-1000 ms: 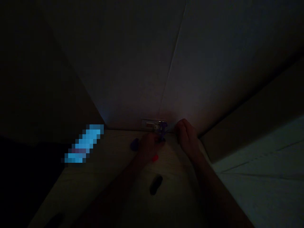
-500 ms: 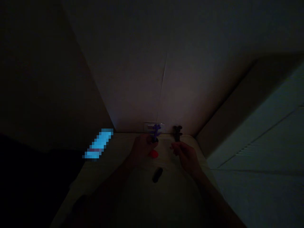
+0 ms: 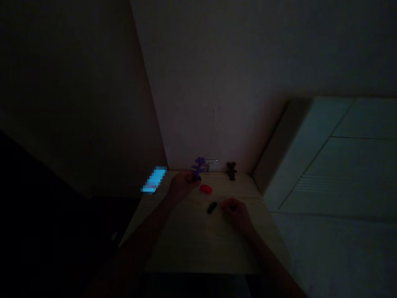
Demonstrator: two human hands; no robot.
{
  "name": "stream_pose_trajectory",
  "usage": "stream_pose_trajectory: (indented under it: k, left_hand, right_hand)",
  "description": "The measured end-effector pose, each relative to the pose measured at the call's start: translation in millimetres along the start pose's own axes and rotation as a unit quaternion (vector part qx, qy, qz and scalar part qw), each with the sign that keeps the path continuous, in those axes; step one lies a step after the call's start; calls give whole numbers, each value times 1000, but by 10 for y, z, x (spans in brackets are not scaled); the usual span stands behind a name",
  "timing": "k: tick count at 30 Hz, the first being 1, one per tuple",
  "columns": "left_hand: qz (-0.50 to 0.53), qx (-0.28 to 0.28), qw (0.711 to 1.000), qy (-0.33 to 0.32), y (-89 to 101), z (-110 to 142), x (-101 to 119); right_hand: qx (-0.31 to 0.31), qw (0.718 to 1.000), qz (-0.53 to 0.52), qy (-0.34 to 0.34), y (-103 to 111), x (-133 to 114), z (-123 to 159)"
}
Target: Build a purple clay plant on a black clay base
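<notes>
The room is very dark. My left hand point(image 3: 182, 185) is closed around the dark base of a purple figure point(image 3: 198, 166) with a stem, side leaves and a knobbly top, held upright near the wall. A small red oval piece point(image 3: 206, 189) lies on the tabletop just right of this hand. Nearer to me is a dark, elongated piece point(image 3: 212, 207), narrow in the middle. Beside it, on its right, my right hand point(image 3: 237, 213) has its fingers pinched together; a faint reddish patch shows at the tips, but what they hold is unclear.
A dark figure with two round ears point(image 3: 231, 171) stands at the back right of the wooden table point(image 3: 198, 244). A glowing, pixelated screen point(image 3: 154, 180) is at the back left. Behind the table is a wall socket point(image 3: 211, 165). A pale panelled headboard point(image 3: 313, 153) rises at the right.
My right hand has come back from near the dark eared figure to beside the dark elongated piece. My left hand still holds the purple figure, now turned differently. The camera view has shifted.
</notes>
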State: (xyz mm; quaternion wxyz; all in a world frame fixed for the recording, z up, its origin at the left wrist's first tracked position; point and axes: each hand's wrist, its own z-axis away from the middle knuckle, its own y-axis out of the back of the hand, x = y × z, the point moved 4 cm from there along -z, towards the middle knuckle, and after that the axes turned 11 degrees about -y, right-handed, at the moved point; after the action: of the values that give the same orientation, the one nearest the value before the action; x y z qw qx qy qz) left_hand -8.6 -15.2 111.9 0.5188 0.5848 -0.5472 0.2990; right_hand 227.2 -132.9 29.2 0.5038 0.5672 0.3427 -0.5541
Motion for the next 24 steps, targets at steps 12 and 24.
stream_pose_trajectory:
  k: [12, 24]
  left_hand:
    - [154, -16, 986, 53, -464, 733, -224]
    - [112, 118, 986, 29, -154, 942, -700]
  right_hand:
    - [3, 996, 83, 31, -134, 301, 544]
    - [-39, 964, 188, 185, -911, 171, 636]
